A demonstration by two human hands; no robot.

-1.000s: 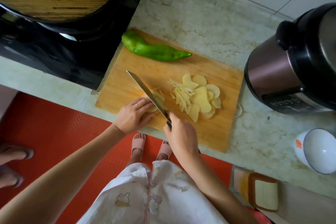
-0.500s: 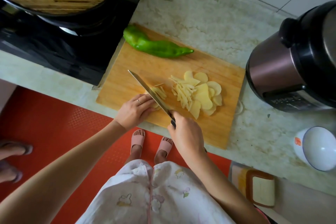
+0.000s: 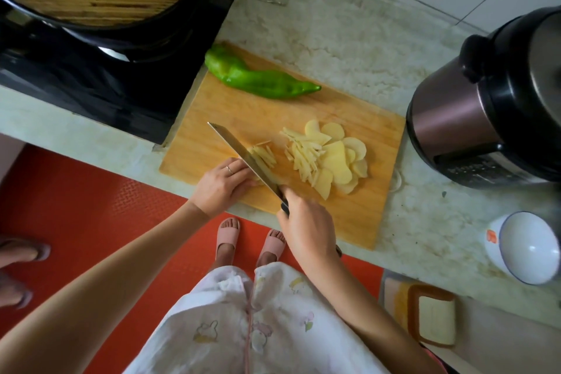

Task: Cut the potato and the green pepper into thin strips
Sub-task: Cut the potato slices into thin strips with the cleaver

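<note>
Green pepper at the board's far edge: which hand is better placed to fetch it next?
Probably left. The left hand only steadies the potato stack, while the right hand grips the knife; the green pepper lies whole beyond the blade tip.

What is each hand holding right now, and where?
Right hand grips the knife by its handle; left hand holds down the potato slices beside the blade.

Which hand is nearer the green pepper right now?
Left. The left hand holds potato pieces at the cutting board's near edge, below the green pepper; the right hand, gripping the knife, is farther back.
</note>
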